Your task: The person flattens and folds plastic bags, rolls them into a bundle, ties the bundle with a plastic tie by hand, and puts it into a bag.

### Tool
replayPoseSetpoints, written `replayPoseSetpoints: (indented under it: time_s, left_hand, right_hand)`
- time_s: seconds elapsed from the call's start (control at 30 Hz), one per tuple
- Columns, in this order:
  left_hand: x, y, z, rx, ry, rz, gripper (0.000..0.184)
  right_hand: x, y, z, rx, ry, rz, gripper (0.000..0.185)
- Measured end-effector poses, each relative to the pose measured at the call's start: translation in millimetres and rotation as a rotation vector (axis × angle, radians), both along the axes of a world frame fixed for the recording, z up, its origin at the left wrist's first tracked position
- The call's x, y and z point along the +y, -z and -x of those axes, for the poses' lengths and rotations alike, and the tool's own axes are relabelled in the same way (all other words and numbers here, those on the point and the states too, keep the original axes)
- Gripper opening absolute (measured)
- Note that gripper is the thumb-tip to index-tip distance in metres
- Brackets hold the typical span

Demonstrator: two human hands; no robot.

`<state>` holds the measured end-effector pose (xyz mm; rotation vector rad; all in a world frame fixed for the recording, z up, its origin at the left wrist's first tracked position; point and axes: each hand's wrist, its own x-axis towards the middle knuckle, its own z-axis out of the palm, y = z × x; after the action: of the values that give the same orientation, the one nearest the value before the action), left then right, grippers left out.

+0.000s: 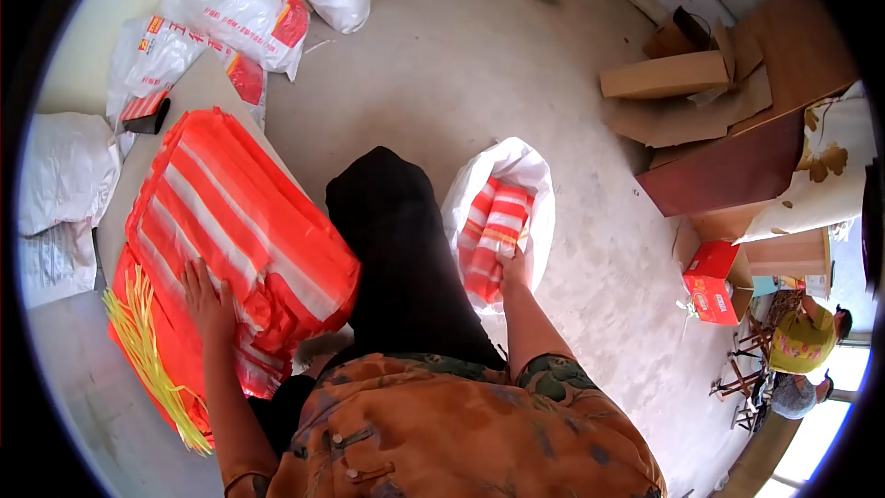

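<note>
My left hand [210, 302] lies with fingers spread on a large stack of red and white striped plastic sheets [244, 207] at the left. Beside its wrist, a bundle of yellow strips [152, 360] rests along the stack's left edge. To the right of my legs stands an open white sack [539, 175] with folded red and white striped bundles [505, 221] inside. My right hand [515, 269] reaches into the sack, fingers closed at the edge of a striped bundle.
White printed sacks [244, 14] lie at the upper left. A dark object with a striped top [147, 113] sits beyond the stack. Cardboard boxes [668, 76] and a red box [710, 281] stand at the right. Two people [800, 341] sit at the far right.
</note>
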<state>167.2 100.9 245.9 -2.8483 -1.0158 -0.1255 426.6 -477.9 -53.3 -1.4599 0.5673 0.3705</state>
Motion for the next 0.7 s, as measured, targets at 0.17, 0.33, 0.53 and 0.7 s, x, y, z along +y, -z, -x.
replayPoseSetpoints:
  time_s: [0.17, 0.33, 0.53, 0.7]
  left_hand:
    - [-4.3, -2.1, -2.3, -0.012, 0.007, -0.009, 0.066]
    - [-6.0, -5.7, -1.8, -0.012, 0.025, -0.013, 0.065]
    - [-7.0, -5.1, -2.1, -0.038, 0.056, -0.039, 0.064]
    - [-4.6, -3.0, 0.0, -0.046, 0.063, -0.036, 0.064]
  right_hand:
    - [19.6, -79.5, -3.2, 0.100, 0.198, -0.133, 0.065]
    - [6.0, -31.5, 5.5, 0.313, 0.214, -0.109, 0.062]
    - [4.7, -15.3, 29.0, 0.267, 0.026, 0.119, 0.073]
    - [16.4, -43.5, 39.1, 0.122, -0.231, 0.702, 0.081]
